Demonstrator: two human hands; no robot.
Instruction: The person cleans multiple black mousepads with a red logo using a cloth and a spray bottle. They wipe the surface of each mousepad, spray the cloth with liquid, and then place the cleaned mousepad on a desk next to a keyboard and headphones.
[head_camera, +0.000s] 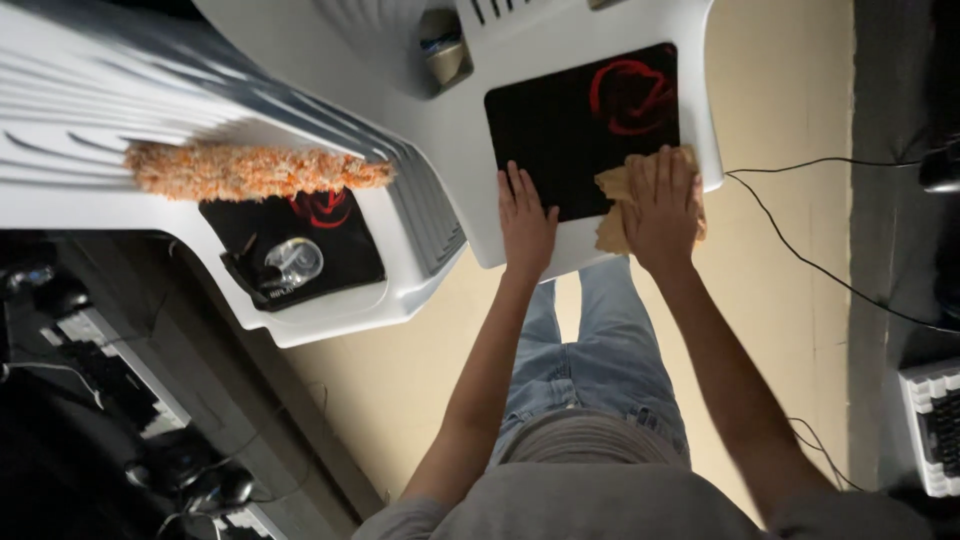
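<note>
Head view, looking down over my own arms. My right hand (663, 205) lies flat, fingers (672, 172) spread, pressing a tan cloth (612, 190) onto the near right corner of a black mat (560, 130) with a red emblem; the mat sits in the seat of a white moulded chair (460, 150). My left hand (525, 225) rests open, palm down, on the mat's near edge just beside the cloth, holding nothing.

Progress, as I judge it: wiping of this mat is under way. The cloth covers only one corner, and I cannot tell which parts of the surface have already been gone over.

Second white chair (300, 310), to the left: an orange fluffy duster (250, 170) lies across it, above a second black mat (330, 250).

Containers: a clear glass jar (293, 262) lies on its side on that second mat; its contents are not discernible. A small recess at the top of the first chair holds something too blurred to name.

Periphery: a keyboard (930, 425) at right, cables (800, 250) on the floor.
</note>
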